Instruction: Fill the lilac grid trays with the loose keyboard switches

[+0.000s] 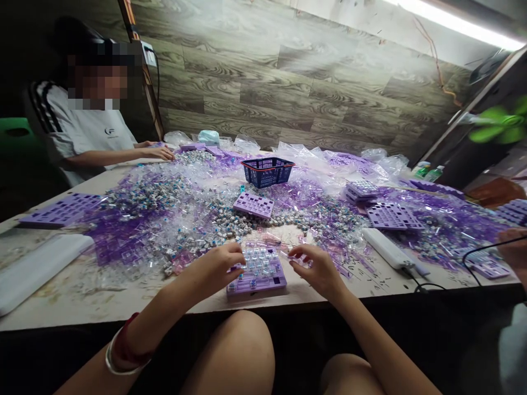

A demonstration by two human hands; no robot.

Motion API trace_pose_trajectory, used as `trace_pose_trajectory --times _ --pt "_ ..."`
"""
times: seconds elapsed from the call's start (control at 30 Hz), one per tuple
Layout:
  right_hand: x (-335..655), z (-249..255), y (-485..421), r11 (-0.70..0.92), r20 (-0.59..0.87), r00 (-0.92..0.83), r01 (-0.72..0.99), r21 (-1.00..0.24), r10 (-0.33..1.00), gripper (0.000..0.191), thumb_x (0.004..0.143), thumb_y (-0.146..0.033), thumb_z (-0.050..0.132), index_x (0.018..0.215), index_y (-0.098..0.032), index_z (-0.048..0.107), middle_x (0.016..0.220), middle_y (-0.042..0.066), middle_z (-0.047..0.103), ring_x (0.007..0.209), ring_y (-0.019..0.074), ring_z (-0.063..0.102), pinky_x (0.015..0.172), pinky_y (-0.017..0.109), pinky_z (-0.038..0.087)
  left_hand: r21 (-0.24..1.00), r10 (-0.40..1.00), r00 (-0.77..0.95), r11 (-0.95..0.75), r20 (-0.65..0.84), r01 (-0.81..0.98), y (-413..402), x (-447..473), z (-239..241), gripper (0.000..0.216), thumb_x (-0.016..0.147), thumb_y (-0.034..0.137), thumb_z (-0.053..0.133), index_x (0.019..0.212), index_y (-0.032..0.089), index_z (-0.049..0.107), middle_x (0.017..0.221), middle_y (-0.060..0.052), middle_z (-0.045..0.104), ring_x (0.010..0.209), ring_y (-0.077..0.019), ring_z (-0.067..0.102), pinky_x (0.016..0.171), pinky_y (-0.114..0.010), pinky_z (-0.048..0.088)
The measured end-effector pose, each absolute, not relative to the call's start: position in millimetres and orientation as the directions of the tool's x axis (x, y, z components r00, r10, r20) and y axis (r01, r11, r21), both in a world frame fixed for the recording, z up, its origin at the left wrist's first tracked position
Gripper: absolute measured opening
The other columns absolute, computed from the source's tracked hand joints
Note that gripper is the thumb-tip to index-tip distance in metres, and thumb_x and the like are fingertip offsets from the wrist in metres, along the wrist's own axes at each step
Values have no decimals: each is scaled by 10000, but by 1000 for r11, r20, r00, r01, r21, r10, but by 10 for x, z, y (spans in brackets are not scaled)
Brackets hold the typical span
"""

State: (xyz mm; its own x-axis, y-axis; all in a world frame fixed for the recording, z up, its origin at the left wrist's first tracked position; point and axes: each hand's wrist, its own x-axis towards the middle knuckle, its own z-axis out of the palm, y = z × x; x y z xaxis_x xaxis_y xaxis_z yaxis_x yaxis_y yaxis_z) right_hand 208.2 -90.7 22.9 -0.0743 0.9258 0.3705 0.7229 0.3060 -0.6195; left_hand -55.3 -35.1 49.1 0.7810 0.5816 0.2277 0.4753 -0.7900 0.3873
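On the table edge in front of me lies a purple keypad plate [263, 282], its slots largely filled with switches under clear keycaps; a few dark square openings show at its right side. My left hand [228, 262] is curled at the plate's left edge, fingertips closed together; whatever they pinch is mostly hidden. Just right of the plate, my right hand [312, 264] has thumb and fingers closed on a small clear piece [285, 254], too small to name surely. Behind the plate are heaps of loose grey-and-blue switches [222, 216] and clear caps [181, 219].
A dark basket [267, 173] stands mid-table behind another purple plate [253, 205]. More plates lie left [61, 210] and right [393, 216]. White elongated devices flank me, left [45, 269] and right [389, 249]. A co-worker [94, 131] sits far left; another person's hand [513, 249] is at right.
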Motion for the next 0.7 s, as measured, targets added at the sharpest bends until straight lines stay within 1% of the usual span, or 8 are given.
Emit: trace_pose_trajectory --times 0.03,0.1,0.17,0.23,0.33,0.43,0.53,0.7 --pt "1996 251 -915 352 406 -103 714 -606 908 137 753 -142 577 869 -188 634 861 48 681 775 176 614 698 298 485 406 596 742 -787 308 464 -359 -586 468 125 854 178 566 947 166 648 1020 -70 613 924 -182 600 842 -293 475" --pt "1786 286 -922 454 453 -201 691 -562 868 179 754 -104 588 907 -188 626 894 53 676 827 186 614 755 314 486 437 603 677 -790 422 431 -380 -639 403 259 848 235 609 1100 172 608 1127 -91 605 1058 -209 576 935 -332 467" --pt "1573 306 -910 533 463 -304 668 -519 833 212 755 -73 595 931 -190 618 915 56 672 879 196 608 797 326 480 466 588 657 -799 472 381 -401 -673 308 296 857 243 606 1146 183 595 1144 -86 620 1088 -206 574 952 -338 473" --pt "1410 311 -878 584 453 -383 644 -494 805 213 765 -63 598 934 -190 612 912 57 670 886 195 604 810 327 478 500 592 647 -791 480 353 -412 -697 198 225 877 221 573 1092 191 631 1068 -69 658 1030 -192 607 906 -320 503" --pt "1306 298 -823 599 417 -432 626 -500 800 209 758 -40 600 910 -184 608 906 59 664 871 186 607 792 305 483 544 637 603 -756 480 365 -409 -738 51 177 872 209 574 1014 187 676 994 -65 683 974 -195 630 863 -317 522" --pt "1316 274 -793 582 374 -445 630 -514 813 245 722 6 596 879 -182 610 902 55 661 865 179 615 775 283 487 570 658 583 -736 477 364 -400 -783 -33 195 853 205 591 1016 188 695 1006 -74 683 959 -200 635 867 -327 520" --pt "1338 243 -776 579 351 -461 637 -509 815 254 712 11 602 876 -181 623 895 53 671 857 178 625 773 281 496 613 673 586 -711 451 345 -401 -808 -60 211 856 198 573 1023 189 702 1009 -77 674 934 -184 633 845 -303 524" --pt "1345 173 -727 618 405 -467 586 -524 786 228 740 -12 604 897 -158 681 937 85 695 861 175 655 787 279 519 626 664 602 -710 444 323 -406 -821 -57 245 886 204 528 1065 193 695 974 -84 655 905 -175 615 808 -293 517"
